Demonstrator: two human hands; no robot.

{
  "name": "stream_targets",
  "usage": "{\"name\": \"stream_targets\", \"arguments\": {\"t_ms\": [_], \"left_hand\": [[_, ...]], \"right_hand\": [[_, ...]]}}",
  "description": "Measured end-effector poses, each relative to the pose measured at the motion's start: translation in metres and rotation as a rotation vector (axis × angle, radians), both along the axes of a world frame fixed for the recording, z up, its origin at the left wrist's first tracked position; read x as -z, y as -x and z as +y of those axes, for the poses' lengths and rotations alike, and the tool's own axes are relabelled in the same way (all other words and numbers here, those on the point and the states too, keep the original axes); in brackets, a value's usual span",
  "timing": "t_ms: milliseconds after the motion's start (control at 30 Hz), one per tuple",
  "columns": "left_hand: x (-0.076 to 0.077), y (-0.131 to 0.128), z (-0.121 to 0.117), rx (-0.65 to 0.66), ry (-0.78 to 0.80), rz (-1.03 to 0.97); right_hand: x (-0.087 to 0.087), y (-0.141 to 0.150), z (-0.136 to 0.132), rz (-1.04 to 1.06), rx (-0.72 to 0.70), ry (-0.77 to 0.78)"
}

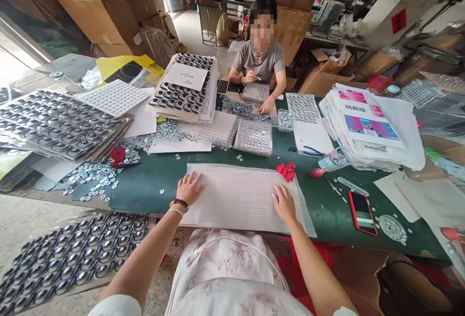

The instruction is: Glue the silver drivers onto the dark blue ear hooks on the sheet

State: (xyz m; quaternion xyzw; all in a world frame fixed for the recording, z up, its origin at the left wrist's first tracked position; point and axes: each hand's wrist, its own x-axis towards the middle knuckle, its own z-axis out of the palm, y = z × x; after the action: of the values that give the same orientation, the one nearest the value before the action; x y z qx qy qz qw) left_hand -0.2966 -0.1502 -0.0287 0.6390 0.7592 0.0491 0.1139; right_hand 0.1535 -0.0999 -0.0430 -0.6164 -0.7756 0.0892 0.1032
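Observation:
A white ribbed foam sheet (240, 200) lies flat on the green table in front of me. My left hand (189, 188) rests on its left part, fingers spread. On the right part lies my right hand (285, 203), its fingers stretched out too. Just beyond that hand, a crumpled red cloth (286, 171) sits on the sheet's far edge. Neither hand grips anything.
Across the table (145, 185) a person (259, 64) handles small parts. Stacked trays of dark round pieces (54, 125) stand at left, with loose washers (90, 180) nearby. At right are a stack of white sheets (366, 127), a red-cased phone (362, 212) and tweezers (336, 189).

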Motion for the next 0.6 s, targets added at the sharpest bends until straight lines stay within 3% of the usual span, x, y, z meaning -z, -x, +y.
{"name": "stream_targets", "arguments": {"t_ms": [267, 467, 600], "left_hand": [[0.003, 0.028, -0.017, 0.133, -0.063, -0.044], [0.008, 0.037, 0.013, 0.104, -0.082, -0.035], [0.004, 0.036, 0.025, 0.113, -0.083, -0.03]], "right_hand": [[-0.023, 0.02, 0.015, -0.075, 0.142, 0.138], [-0.046, 0.045, 0.036, -0.17, 0.299, 0.32], [-0.074, 0.047, 0.068, -0.232, 0.398, 0.351]]}}
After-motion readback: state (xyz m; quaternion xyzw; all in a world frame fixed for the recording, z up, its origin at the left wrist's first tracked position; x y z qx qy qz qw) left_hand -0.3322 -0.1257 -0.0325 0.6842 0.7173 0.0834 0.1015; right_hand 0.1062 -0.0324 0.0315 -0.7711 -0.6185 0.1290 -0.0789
